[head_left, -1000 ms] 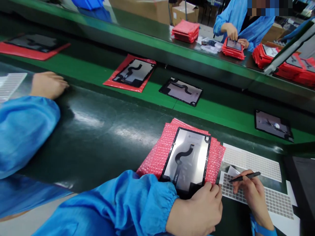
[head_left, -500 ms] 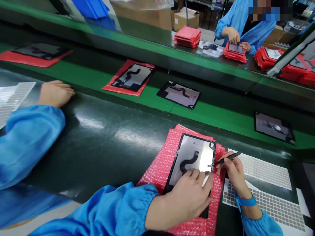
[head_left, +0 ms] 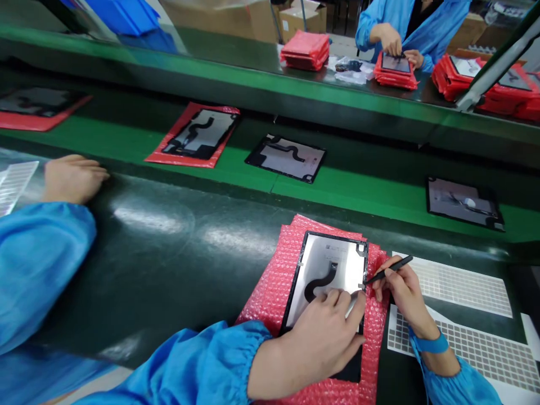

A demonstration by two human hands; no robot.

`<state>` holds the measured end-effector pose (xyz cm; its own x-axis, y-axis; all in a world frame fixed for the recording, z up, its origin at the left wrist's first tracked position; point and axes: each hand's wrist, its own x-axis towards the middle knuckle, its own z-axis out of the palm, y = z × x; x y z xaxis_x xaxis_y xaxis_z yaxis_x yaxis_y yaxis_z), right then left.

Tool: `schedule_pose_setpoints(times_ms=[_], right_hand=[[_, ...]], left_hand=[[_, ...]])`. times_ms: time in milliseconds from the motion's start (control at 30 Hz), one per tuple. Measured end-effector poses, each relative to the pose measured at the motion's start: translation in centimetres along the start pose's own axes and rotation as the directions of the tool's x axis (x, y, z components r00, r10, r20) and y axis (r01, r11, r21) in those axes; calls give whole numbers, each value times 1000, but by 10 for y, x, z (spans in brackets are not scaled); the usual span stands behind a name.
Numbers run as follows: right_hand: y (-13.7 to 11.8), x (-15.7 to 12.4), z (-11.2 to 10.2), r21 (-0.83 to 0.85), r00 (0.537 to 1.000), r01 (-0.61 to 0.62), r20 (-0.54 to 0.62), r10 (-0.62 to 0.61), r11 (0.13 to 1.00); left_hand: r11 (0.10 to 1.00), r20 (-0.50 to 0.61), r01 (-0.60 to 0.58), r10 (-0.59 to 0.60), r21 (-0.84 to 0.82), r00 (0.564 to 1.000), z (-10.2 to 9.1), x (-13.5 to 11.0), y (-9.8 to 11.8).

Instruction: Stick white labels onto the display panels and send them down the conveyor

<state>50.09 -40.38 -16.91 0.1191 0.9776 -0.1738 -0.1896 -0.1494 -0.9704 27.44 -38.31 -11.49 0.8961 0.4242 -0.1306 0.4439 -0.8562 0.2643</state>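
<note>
A tablet screen panel [head_left: 316, 264], back side up with a curved black ribbon cable [head_left: 321, 283], lies tilted on a stack of red bubble-wrap bags [head_left: 270, 281]. My left hand [head_left: 323, 332] rests over its lower part, fingers bent and lying on it, thumb apart. The index fingertip reaches the panel's right edge. Black tweezers [head_left: 390, 271] are pinched in my right hand [head_left: 403, 289], which has a blue wrist strap. Their tips are at the panel's right edge, near a small tab beside my left index finger.
Sheets of small square stickers [head_left: 472, 343] lie at right. Across the green belt [head_left: 337, 197] are several more panels [head_left: 289, 157], some on red bags. A co-worker's hand [head_left: 73, 177] rests at left. Opposite, another person [head_left: 390, 42] handles a panel on red bags.
The tweezers' tips have shifted slightly from over the panel to its right edge. My left hand stays on the panel. The whole view has swung a little to the right.
</note>
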Motion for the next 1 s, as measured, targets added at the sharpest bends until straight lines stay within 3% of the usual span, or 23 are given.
schedule_pose_setpoints(times_ms=[333,533,700,833,933,1000], right_hand=[[-1,-1,1,-26,1000,2,-10,-2,1000],[3,-3,0,-35,1000,8,-23,-9,999],[12,-4,-4,37,997,16,-79,-13,999],[17,-3,-9,122,990,52,-139,-35,991],[19,-4,-11,123,985,71,-162,-51,990],[20,-5,-12,122,983,84,-173,-62,989]], left_hand=[[987,87,90,-79,-132,993,5,1,1],[991,110,90,-79,-103,991,6,3,1],[980,145,88,-62,-177,987,-8,8,-5],[924,76,95,-71,-371,995,-22,9,-14],[847,5,195,-221,-495,975,-30,-4,-32],[803,14,395,-436,-446,900,-33,-21,-48]])
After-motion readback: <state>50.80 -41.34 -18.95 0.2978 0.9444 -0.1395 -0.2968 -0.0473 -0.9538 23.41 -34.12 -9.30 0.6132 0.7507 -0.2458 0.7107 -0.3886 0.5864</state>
